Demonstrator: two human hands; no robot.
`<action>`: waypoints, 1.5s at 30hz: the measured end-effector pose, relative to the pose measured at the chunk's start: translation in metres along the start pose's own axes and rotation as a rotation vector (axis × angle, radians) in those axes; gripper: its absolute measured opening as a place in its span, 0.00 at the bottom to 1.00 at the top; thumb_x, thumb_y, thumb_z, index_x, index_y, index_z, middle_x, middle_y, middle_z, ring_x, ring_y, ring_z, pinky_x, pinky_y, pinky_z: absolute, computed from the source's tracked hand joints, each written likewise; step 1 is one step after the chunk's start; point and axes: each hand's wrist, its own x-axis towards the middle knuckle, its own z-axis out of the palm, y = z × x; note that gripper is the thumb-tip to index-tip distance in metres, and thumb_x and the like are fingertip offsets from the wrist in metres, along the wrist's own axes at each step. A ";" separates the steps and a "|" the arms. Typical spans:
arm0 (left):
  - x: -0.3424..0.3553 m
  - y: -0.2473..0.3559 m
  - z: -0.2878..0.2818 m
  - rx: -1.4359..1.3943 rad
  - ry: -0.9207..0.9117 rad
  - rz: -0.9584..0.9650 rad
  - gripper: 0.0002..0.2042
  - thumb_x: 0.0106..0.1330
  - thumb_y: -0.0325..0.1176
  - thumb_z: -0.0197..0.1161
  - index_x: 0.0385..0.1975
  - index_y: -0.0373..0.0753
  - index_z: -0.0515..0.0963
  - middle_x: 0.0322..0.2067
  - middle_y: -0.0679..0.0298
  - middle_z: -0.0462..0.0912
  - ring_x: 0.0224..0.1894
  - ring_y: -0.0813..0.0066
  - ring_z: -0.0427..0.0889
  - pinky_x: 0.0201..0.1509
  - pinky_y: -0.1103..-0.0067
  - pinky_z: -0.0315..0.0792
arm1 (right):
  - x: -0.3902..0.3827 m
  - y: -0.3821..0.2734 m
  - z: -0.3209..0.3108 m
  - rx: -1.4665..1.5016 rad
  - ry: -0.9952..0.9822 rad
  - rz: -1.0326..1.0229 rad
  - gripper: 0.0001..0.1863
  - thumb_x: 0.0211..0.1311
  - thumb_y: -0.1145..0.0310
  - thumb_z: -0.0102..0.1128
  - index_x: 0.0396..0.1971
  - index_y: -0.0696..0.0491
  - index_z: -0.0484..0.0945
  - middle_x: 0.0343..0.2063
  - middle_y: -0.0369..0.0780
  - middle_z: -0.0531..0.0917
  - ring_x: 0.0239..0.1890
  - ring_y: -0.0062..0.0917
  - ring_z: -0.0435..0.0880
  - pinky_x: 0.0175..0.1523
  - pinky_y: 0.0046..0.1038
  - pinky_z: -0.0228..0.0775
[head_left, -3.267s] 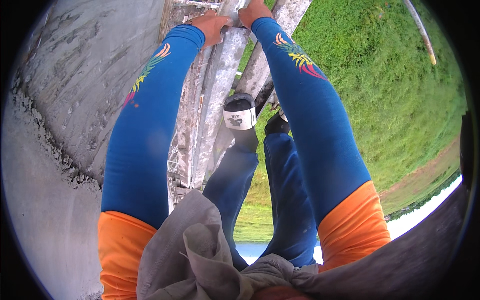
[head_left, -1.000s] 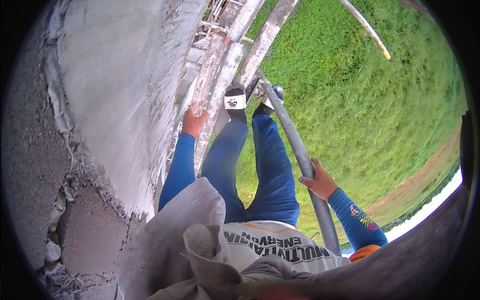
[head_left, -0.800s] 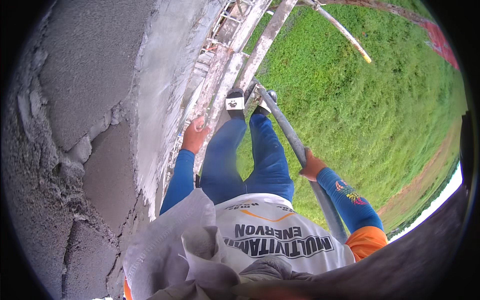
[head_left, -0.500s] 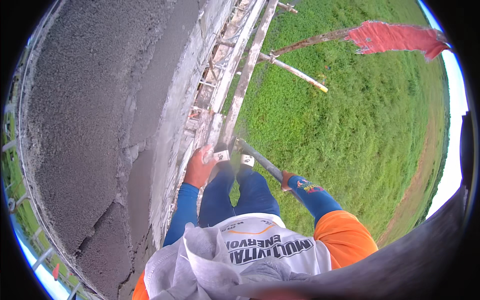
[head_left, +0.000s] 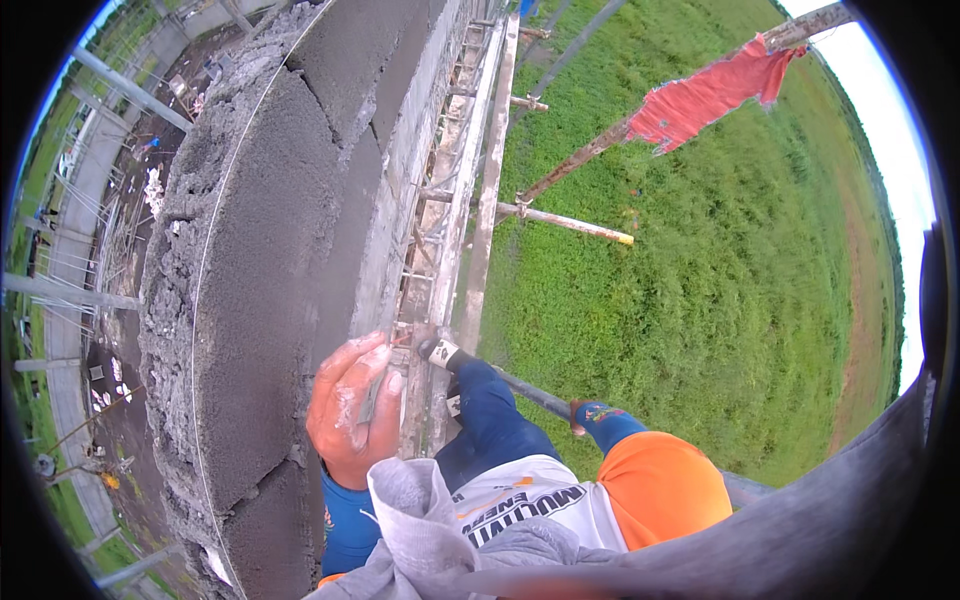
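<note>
My left hand [head_left: 355, 405] is raised in front of me beside the rendered wall [head_left: 245, 310], its dusty fingers curved, slightly apart and holding nothing that I can see. My right hand [head_left: 582, 418] grips a grey metal pipe [head_left: 530, 393] along my right side. My foot in a white-strapped slipper [head_left: 443, 352] rests on narrow, weathered scaffold planks [head_left: 480, 270]. A thin pale line [head_left: 205, 250] runs along the rough, cracked top of the wall.
A pole [head_left: 560, 172] with a torn red cloth [head_left: 700, 95] juts out over grass [head_left: 700, 300] far below on the right. A shorter yellow-tipped pipe [head_left: 580, 224] crosses outward. Beyond the wall lie concrete beams [head_left: 72, 250], columns and scattered material [head_left: 105, 395] lower down.
Both hands were on the planks at first. My right hand moved onto the pipe; my left has now risen from the planks. The view has swung up, revealing the wall's far side.
</note>
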 end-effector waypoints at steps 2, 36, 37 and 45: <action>0.013 0.025 -0.018 0.059 0.092 0.055 0.10 0.60 0.22 0.69 0.41 0.38 0.82 0.48 0.52 0.85 0.52 0.51 0.85 0.56 0.61 0.79 | -0.002 -0.005 0.003 -0.015 0.038 0.004 0.35 0.45 0.68 0.76 0.59 0.56 0.76 0.50 0.52 0.86 0.55 0.43 0.86 0.56 0.43 0.80; 0.083 0.026 -0.080 0.681 0.076 -0.285 0.40 0.58 0.45 0.77 0.71 0.47 0.67 0.74 0.53 0.60 0.79 0.55 0.53 0.81 0.52 0.44 | -0.130 0.017 -0.046 -0.141 -0.103 0.114 0.41 0.51 0.72 0.67 0.68 0.56 0.62 0.51 0.52 0.85 0.56 0.47 0.85 0.58 0.45 0.79; 0.083 0.025 -0.079 0.683 0.079 -0.255 0.39 0.58 0.45 0.77 0.71 0.47 0.68 0.74 0.53 0.61 0.79 0.54 0.54 0.81 0.51 0.45 | -0.131 0.017 -0.047 -0.134 -0.108 0.115 0.41 0.51 0.72 0.68 0.67 0.56 0.62 0.52 0.52 0.85 0.56 0.47 0.84 0.58 0.45 0.79; 0.078 0.020 -0.080 0.647 0.123 -0.161 0.38 0.59 0.48 0.77 0.69 0.48 0.70 0.73 0.50 0.62 0.77 0.49 0.56 0.78 0.46 0.51 | -0.136 0.016 -0.049 -0.137 -0.094 0.090 0.39 0.52 0.72 0.67 0.66 0.56 0.64 0.53 0.52 0.84 0.56 0.46 0.85 0.58 0.46 0.79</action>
